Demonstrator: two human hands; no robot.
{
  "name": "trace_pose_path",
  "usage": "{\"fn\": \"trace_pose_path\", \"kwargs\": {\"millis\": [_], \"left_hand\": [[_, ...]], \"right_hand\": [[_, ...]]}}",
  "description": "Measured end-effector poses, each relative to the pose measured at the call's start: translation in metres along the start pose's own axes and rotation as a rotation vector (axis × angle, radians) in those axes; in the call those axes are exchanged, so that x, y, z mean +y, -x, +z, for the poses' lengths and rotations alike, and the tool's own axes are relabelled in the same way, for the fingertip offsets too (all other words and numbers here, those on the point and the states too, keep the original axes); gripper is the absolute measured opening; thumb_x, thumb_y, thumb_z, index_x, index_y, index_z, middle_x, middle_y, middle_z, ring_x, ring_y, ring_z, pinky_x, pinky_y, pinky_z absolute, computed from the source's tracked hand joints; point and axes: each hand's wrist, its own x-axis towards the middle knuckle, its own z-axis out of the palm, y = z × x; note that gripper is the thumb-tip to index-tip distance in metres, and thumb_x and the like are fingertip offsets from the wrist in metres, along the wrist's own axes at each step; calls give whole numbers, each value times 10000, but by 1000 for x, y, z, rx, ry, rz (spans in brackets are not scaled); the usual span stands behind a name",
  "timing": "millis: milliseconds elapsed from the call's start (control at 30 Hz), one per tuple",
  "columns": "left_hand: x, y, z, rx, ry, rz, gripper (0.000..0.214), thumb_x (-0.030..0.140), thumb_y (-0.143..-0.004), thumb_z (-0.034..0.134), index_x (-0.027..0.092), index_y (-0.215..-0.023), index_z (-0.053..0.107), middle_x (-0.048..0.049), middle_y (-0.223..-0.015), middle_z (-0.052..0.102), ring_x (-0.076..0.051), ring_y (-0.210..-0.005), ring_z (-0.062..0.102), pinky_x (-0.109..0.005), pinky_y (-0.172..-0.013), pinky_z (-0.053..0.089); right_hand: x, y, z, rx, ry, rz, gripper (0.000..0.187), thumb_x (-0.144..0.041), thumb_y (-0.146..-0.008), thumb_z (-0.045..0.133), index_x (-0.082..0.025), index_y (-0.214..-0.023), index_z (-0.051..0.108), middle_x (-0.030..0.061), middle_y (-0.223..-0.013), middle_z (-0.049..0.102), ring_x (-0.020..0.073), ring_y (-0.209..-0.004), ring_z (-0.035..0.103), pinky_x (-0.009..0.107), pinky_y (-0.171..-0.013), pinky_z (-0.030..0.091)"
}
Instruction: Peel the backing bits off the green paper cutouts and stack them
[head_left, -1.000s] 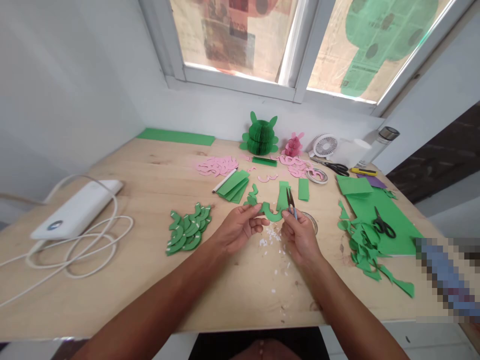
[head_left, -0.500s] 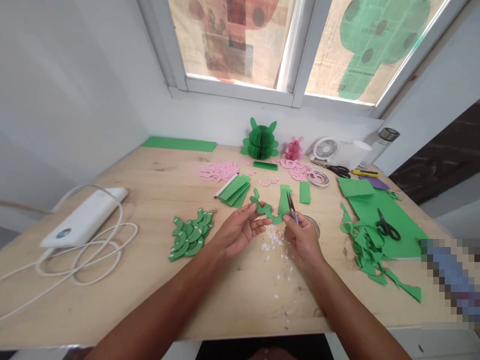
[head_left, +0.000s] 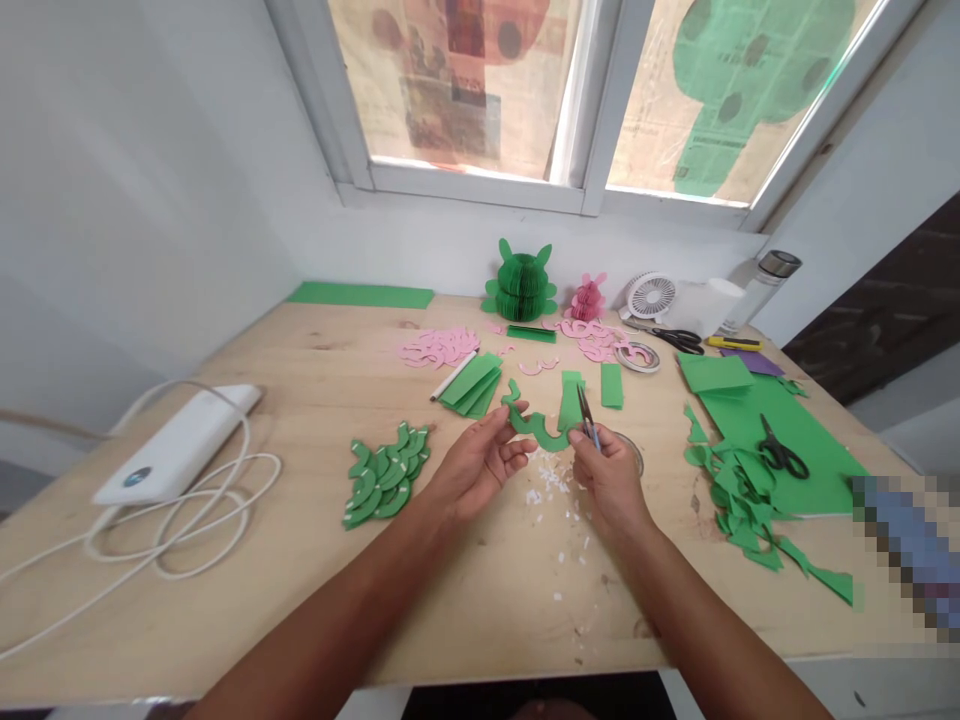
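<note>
My left hand (head_left: 480, 462) pinches the left end of a curved green paper cut-out (head_left: 536, 424) just above the wooden table (head_left: 315, 380). My right hand (head_left: 611, 478) is closed around small tweezers (head_left: 587, 415), whose tips point up and away, and it also touches the right end of the same cut-out. Tiny white paper bits (head_left: 551, 485) lie on the wood below both hands. A pile of similar green curved pieces (head_left: 386, 470) sits to the left of my left hand.
A white power bank (head_left: 180, 442) with a coiled cable lies far left. Green sheets, scraps and black scissors (head_left: 780, 447) sit right. Folded green strips (head_left: 472, 380), pink cut-outs (head_left: 439, 345), a tape roll (head_left: 637, 356), paper cactus models (head_left: 525, 280) and a small fan (head_left: 651, 295) stand further back.
The hands and the green cut-out have stayed almost still; the cut-out tilted slightly. The view shifted a little, so everything sits lower and more to the right.
</note>
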Motion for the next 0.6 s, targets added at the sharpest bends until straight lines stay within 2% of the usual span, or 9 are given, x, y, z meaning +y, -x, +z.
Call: {"fn": "trace_pose_path", "kwargs": {"millis": [267,433,600], "left_hand": [[2,-1,-1,-21,85,-18,114,201,-859,502,144,-865,601,-18,-737,671,-137,-671,678,-202,-589,533],[2,0,-1,-36,64,-19,107,192,-847,509,140,-855,603,-33,-795,683,-163,-730,681,-232,-627,536],[0,-1,-2,-40,45,-19,106,197,-835,523,136,-857,606,-39,-803,688,-173,-747,683,-242,-649,538]], "right_hand": [[1,1,0,-27,-96,61,276,-342,-627,747,-178,-703,538,-126,-410,272,30,-363,170,195,-359,108],[0,0,-1,-68,-179,117,269,-313,-644,749,-179,-736,534,-136,-389,274,27,-342,160,193,-347,106],[0,-1,-2,-106,-234,147,298,-306,-661,742,-187,-662,469,-134,-388,288,22,-339,152,184,-349,108]]}}
